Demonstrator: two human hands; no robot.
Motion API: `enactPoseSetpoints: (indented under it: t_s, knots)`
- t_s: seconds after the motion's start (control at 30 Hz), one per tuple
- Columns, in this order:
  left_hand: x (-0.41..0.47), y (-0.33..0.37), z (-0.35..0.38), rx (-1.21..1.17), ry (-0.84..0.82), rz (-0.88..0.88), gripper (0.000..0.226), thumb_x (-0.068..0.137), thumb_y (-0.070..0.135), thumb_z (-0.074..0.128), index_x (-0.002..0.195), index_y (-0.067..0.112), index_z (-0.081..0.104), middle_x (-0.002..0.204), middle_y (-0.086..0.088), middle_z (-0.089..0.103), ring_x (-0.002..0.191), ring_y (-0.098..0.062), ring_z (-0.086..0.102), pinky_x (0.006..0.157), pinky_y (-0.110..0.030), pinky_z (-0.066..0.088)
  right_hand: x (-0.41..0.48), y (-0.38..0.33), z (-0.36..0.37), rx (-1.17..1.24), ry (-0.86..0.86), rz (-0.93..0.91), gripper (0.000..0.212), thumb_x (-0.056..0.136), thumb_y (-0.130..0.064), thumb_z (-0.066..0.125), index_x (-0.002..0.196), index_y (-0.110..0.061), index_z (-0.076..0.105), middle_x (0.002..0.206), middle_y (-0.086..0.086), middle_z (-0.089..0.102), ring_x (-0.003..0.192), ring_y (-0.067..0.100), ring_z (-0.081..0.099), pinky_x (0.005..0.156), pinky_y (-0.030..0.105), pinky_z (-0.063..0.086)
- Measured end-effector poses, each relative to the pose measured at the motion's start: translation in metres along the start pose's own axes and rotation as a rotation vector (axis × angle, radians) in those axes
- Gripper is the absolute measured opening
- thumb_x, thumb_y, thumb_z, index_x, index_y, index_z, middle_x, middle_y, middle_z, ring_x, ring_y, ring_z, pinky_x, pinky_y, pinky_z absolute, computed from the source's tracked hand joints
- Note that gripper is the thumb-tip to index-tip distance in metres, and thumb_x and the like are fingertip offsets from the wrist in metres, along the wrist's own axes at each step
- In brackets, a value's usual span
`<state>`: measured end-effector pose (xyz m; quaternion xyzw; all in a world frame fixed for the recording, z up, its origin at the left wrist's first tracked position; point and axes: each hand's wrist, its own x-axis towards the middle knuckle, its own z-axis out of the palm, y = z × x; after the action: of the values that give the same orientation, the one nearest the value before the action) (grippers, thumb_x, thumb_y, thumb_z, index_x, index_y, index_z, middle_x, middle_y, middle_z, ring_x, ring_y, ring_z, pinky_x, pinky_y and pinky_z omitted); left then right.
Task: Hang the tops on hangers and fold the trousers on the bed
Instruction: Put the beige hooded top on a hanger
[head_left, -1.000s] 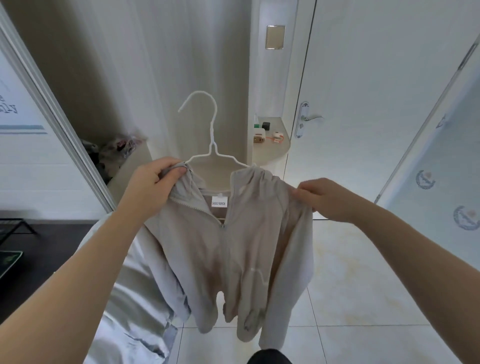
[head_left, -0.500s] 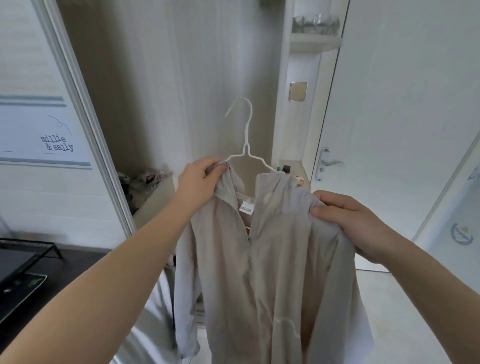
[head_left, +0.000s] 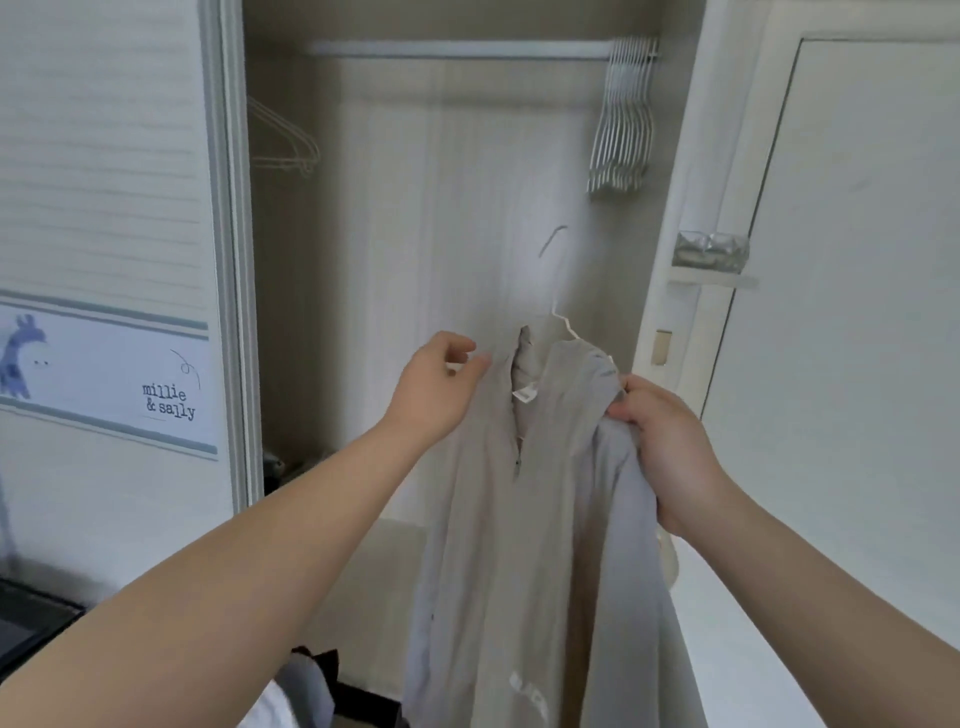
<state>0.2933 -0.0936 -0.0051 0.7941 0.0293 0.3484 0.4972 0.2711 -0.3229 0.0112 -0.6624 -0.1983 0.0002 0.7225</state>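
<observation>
The beige top (head_left: 519, 519) hangs on a white hanger (head_left: 563, 325) before the open wardrobe, below the rail (head_left: 457, 49). The right hand (head_left: 660, 441) grips its shoulder; the left hand (head_left: 436, 389) hovers beside the collar, fingers loosely curled, holding nothing. The person would do well to take the hook with the free hand, keep both shoulders seated, and lift it onto the rail left of the spare hangers (head_left: 621, 130).

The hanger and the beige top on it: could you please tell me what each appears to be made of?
The hanger looks like thin wire with a smooth white coating, probably metal: a slim rod bent into a hook. The top looks like thin matte fabric, perhaps woven, beige-grey: it drapes in soft folds and bunches in the right hand.
</observation>
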Motion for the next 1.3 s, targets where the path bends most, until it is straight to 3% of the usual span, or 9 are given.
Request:
enactPoseSetpoints:
  t_s: [0.2, 0.37, 0.47, 0.57, 0.67, 0.77, 0.83, 1.03, 1.3]
  knots:
    - [0.035, 0.022, -0.026, -0.118, -0.237, 0.185, 0.015, 0.094, 0.028, 0.069, 0.091, 0.014, 0.065, 0.084, -0.007, 0.073, 0.072, -0.018, 0.067, 0.061, -0.016, 0.046, 0.101, -0.037, 0.049, 0.022, 0.054, -0.155, 0.023, 0.066, -0.013, 0.053, 0.089, -0.011, 0.06, 0.084, 0.012, 0.054, 0.076, 0.023, 0.05, 0.074, 0.036, 0.039]
    - [0.084, 0.023, -0.042, -0.071, -0.344, 0.253, 0.029, 0.08, 0.04, 0.083, 0.092, 0.021, 0.065, 0.09, -0.003, 0.07, 0.071, -0.006, 0.058, 0.065, -0.022, 0.049, 0.179, -0.077, 0.099, -0.071, 0.095, -0.297, 0.008, 0.081, -0.008, 0.049, 0.082, -0.007, 0.056, 0.07, 0.01, 0.053, 0.065, 0.02, 0.053, 0.062, 0.031, 0.043]
    - [0.115, 0.021, -0.052, -0.013, -0.397, 0.267, 0.037, 0.079, 0.039, 0.085, 0.102, 0.021, 0.063, 0.102, -0.003, 0.067, 0.074, -0.005, 0.058, 0.068, -0.02, 0.052, 0.223, -0.096, 0.126, -0.112, 0.122, -0.355, 0.028, 0.091, 0.0, 0.042, 0.066, -0.012, 0.048, 0.051, -0.003, 0.052, 0.049, 0.01, 0.051, 0.049, 0.021, 0.04]
    - [0.149, 0.014, -0.056, 0.087, -0.414, 0.29, 0.046, 0.075, 0.047, 0.085, 0.107, 0.027, 0.058, 0.098, 0.005, 0.065, 0.081, -0.007, 0.063, 0.078, -0.028, 0.055, 0.263, -0.113, 0.152, -0.2, 0.164, -0.434, 0.029, 0.09, 0.001, 0.043, 0.065, -0.013, 0.047, 0.062, 0.003, 0.049, 0.058, 0.018, 0.049, 0.059, 0.031, 0.037]
    - [0.179, 0.004, -0.051, 0.182, -0.398, 0.319, 0.039, 0.082, 0.033, 0.08, 0.11, 0.023, 0.054, 0.085, 0.007, 0.062, 0.076, -0.011, 0.063, 0.072, -0.029, 0.052, 0.301, -0.129, 0.171, -0.335, 0.176, -0.498, 0.02, 0.088, 0.003, 0.041, 0.078, -0.004, 0.057, 0.077, 0.016, 0.052, 0.071, 0.024, 0.051, 0.061, 0.034, 0.041]
    - [0.219, -0.005, -0.048, 0.262, -0.305, 0.385, 0.015, 0.09, 0.015, 0.066, 0.087, 0.02, 0.051, 0.069, 0.009, 0.053, 0.062, -0.011, 0.051, 0.063, -0.029, 0.042, 0.338, -0.146, 0.183, -0.27, 0.203, -0.484, 0.017, 0.084, -0.007, 0.046, 0.092, -0.011, 0.061, 0.081, 0.013, 0.05, 0.071, 0.023, 0.046, 0.058, 0.031, 0.035]
    - [0.249, -0.007, -0.05, 0.287, -0.239, 0.387, 0.025, 0.09, 0.011, 0.062, 0.074, 0.021, 0.046, 0.065, 0.008, 0.05, 0.063, -0.017, 0.05, 0.06, -0.027, 0.036, 0.363, -0.157, 0.186, -0.248, 0.24, -0.468, 0.02, 0.079, -0.01, 0.046, 0.091, -0.011, 0.063, 0.08, 0.014, 0.052, 0.07, 0.024, 0.049, 0.061, 0.034, 0.036]
    - [0.324, -0.011, -0.065, 0.358, -0.105, 0.443, 0.012, 0.087, 0.022, 0.061, 0.077, 0.022, 0.054, 0.073, 0.005, 0.063, 0.075, -0.024, 0.063, 0.07, -0.037, 0.054, 0.434, -0.178, 0.181, -0.274, 0.288, -0.479, 0.024, 0.088, -0.014, 0.048, 0.094, -0.002, 0.068, 0.081, 0.016, 0.06, 0.073, 0.025, 0.058, 0.065, 0.034, 0.044]
    - [0.391, 0.001, -0.068, 0.487, -0.004, 0.521, 0.015, 0.089, 0.025, 0.058, 0.076, 0.03, 0.052, 0.083, 0.007, 0.064, 0.083, -0.021, 0.062, 0.075, -0.037, 0.053, 0.511, -0.189, 0.172, -0.311, 0.275, -0.52, 0.025, 0.087, -0.02, 0.051, 0.088, 0.0, 0.065, 0.079, 0.012, 0.059, 0.072, 0.022, 0.055, 0.065, 0.033, 0.041]
